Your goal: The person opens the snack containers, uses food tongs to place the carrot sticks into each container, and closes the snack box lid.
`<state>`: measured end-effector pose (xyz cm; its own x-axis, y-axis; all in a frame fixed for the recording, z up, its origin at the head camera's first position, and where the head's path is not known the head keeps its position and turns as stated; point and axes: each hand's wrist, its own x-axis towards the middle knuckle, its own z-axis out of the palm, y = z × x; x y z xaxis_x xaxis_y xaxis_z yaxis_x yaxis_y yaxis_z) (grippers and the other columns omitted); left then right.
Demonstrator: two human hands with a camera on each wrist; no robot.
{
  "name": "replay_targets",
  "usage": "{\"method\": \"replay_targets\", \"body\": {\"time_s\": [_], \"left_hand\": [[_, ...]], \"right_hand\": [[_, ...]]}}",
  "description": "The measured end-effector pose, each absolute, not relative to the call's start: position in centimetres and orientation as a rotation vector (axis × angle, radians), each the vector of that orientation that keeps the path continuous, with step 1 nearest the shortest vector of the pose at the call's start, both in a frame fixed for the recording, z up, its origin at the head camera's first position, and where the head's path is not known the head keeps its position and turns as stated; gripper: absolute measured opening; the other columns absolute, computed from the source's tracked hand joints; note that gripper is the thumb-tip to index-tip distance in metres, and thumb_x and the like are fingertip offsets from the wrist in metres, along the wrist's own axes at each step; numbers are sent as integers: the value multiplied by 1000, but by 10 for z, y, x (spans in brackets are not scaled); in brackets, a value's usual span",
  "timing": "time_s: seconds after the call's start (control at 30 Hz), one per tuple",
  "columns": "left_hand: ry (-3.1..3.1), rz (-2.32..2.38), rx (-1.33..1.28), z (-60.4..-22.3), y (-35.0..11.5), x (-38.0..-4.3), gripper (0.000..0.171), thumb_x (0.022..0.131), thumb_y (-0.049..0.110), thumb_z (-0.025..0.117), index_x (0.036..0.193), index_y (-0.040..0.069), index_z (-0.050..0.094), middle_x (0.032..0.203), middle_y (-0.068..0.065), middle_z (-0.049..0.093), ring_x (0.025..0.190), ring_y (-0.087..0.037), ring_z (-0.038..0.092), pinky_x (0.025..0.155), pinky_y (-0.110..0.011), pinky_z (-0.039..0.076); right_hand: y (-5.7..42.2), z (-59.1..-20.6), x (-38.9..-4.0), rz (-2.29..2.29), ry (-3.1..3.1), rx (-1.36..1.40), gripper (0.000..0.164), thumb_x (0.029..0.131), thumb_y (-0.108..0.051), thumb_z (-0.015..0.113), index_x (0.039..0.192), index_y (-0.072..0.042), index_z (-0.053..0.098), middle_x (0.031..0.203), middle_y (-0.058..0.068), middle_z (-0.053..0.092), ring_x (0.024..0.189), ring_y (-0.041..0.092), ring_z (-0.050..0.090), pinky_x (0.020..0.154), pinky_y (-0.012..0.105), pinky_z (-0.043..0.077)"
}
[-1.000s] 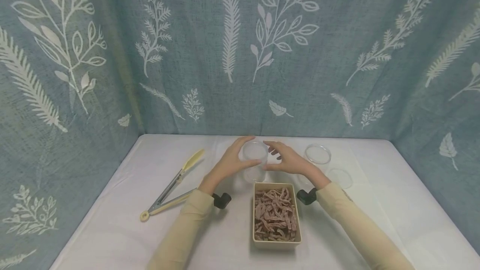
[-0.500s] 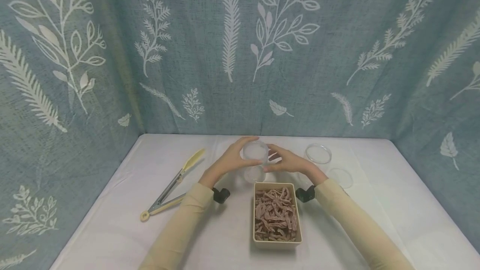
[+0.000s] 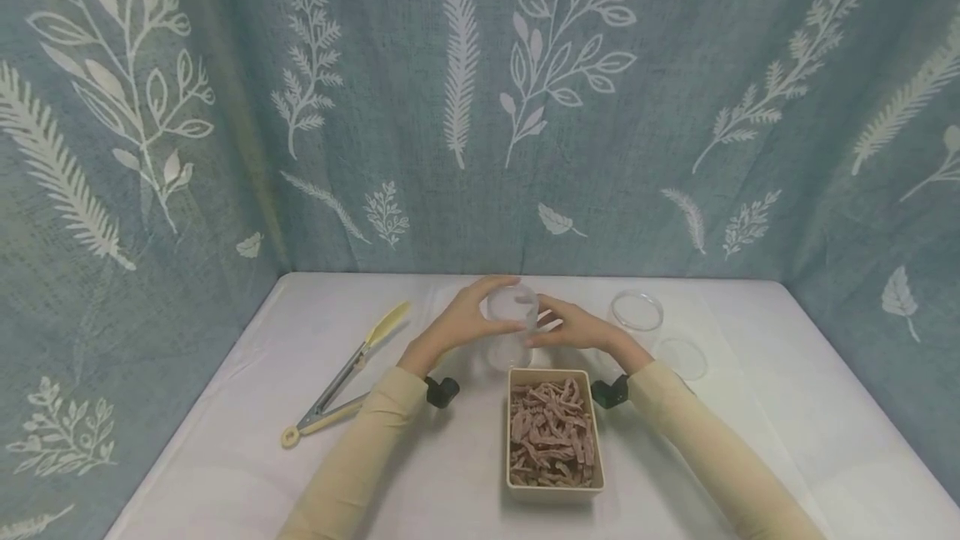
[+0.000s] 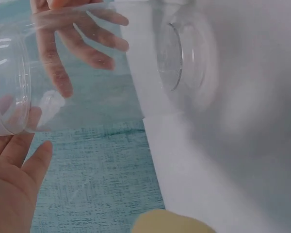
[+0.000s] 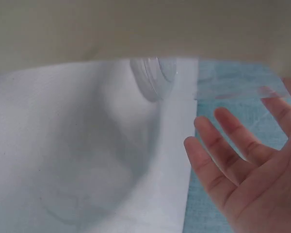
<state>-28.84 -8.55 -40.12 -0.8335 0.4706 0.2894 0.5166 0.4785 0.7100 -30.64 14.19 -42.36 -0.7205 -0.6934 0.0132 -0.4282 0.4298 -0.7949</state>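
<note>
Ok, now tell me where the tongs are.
In the head view, the yellow-and-grey tongs lie spread on the left side of the white table, left of the left hand, one arm partly hidden by the left sleeve.

Head cam: highest & farthest off, looks fwd + down over the clear plastic jar [image 3: 513,307] to the curtain [image 3: 397,65] behind it. L wrist cam: v. close, from jar's L, facing fwd, pic turned sideways. R wrist cam: same from jar's R. Both wrist cams share jar's base & my R hand [image 3: 566,326].
</note>
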Motion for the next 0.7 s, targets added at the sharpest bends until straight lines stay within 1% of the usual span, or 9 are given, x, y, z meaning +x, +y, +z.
{"method": "replay_targets", "body": {"time_s": [0.13, 0.2, 0.37, 0.43, 0.53, 0.6, 0.7], "left_hand": [[-2641, -1327, -885, -396, -84, -287, 69, 74, 34, 77, 135, 18, 48, 137, -3, 47, 127, -23, 43, 102, -45, 36], [-2625, -1344, -896, -392, -83, -286, 68, 74, 34, 77, 134, 18, 48, 137, -2, 47, 127, -22, 43, 102, -45, 36], [-2557, -1382, -928, -379, -80, -281, 68, 74, 31, 78, 134, 20, 48, 137, -1, 47, 126, -21, 43, 101, -46, 37], [-2524, -1398, -942, -373, -79, -279, 68, 74, 30, 78, 135, 20, 48, 137, -1, 46, 126, -22, 43, 101, -47, 36], [-2483, -1432, -950, -365, -77, -274, 69, 75, 30, 78, 136, 21, 47, 138, 0, 46, 128, -20, 41, 102, -48, 34], [-2454, -1449, -965, -359, -76, -271, 70, 75, 29, 77, 137, 21, 46, 138, 1, 45, 129, -20, 39, 103, -49, 33], [-2425, -1470, -979, -351, -74, -265, 70, 76, 29, 77, 137, 23, 44, 139, 4, 44, 130, -18, 38, 104, -48, 32]], "right_hand": [[144, -419, -305, -1179, 2417, -978, 72, 84, -27, 69, 144, -16, 31, 138, 10, 42, 116, 32, 50, 92, 41, 46], [146, -415, -304, -1187, 2439, -982, 73, 83, -24, 70, 144, -16, 31, 138, 10, 42, 116, 31, 50, 92, 42, 46], [149, -403, -300, -1250, 2451, -1000, 73, 83, -13, 69, 144, -9, 29, 139, 16, 42, 118, 36, 48, 95, 52, 41], [150, -398, -298, -1257, 2460, -1019, 74, 83, -11, 69, 144, -6, 28, 139, 18, 41, 119, 38, 47, 96, 52, 40], [153, -390, -295, -1258, 2471, -1033, 74, 84, -13, 69, 145, -8, 27, 141, 15, 39, 121, 34, 46, 98, 47, 40], [156, -383, -292, -1265, 2477, -1037, 74, 84, -18, 69, 145, -11, 27, 142, 11, 39, 122, 32, 46, 99, 44, 40], [159, -374, -286, -1313, 2458, -1052, 73, 84, -23, 69, 145, -15, 29, 144, 8, 38, 125, 30, 44, 100, 44, 39]]}}
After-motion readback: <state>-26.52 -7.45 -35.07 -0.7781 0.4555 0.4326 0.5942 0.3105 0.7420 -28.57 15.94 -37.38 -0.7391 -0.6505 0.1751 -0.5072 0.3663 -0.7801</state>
